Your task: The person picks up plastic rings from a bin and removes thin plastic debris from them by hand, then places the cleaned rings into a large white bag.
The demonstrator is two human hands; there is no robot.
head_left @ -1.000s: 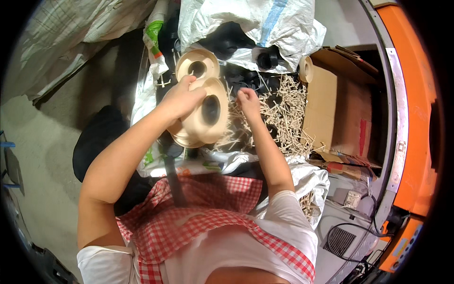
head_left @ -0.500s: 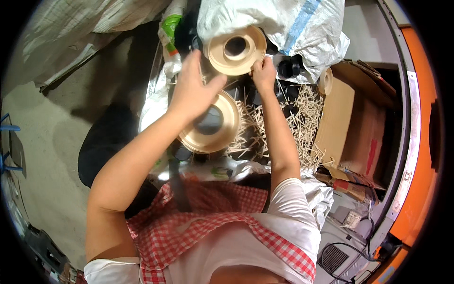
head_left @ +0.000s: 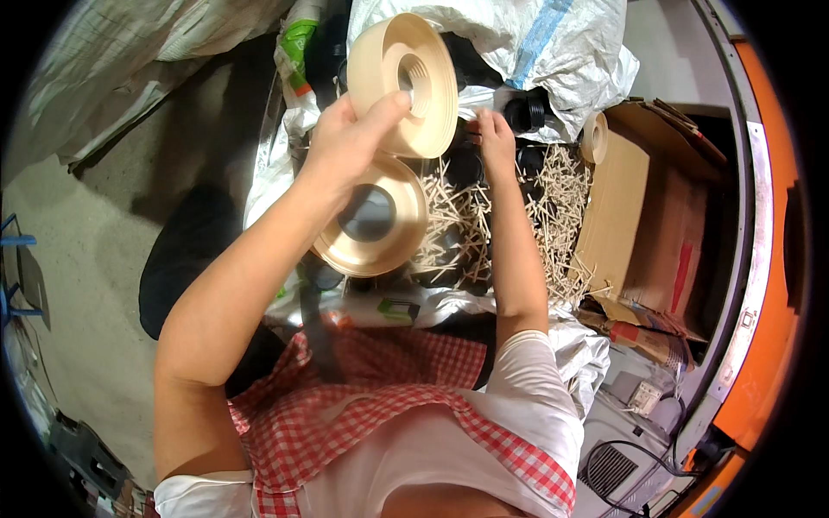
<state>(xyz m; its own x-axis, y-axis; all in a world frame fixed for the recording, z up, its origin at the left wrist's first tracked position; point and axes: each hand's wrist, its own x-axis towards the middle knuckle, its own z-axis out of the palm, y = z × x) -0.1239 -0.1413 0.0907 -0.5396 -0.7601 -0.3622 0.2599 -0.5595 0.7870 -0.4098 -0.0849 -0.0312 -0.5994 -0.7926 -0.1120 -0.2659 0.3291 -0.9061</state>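
My left hand (head_left: 344,148) is closed on the rim of a cream round plastic part (head_left: 439,86), shaped like a shallow cup with a threaded collar in its middle. The part is tilted up, and my thumb lies over its inside near the collar. Just below, a second cream round part (head_left: 410,233) with a grey centre rests flat. My right hand (head_left: 494,142) has its fingers drawn together beside a black threaded part (head_left: 525,113). Something dark shows at those fingertips, too small to name.
Many thin pale sticks (head_left: 561,203) lie among black round parts (head_left: 466,164). White woven sacking (head_left: 587,78) surrounds them. An opened cardboard box (head_left: 615,207) stands at the right, with a small cream ring (head_left: 594,138) by its edge. An orange machine frame (head_left: 768,345) borders the far right.
My right hand has let go of the cream part and moved slightly right. My left hand, open before, now grips that part, which has been tilted and shifted left.
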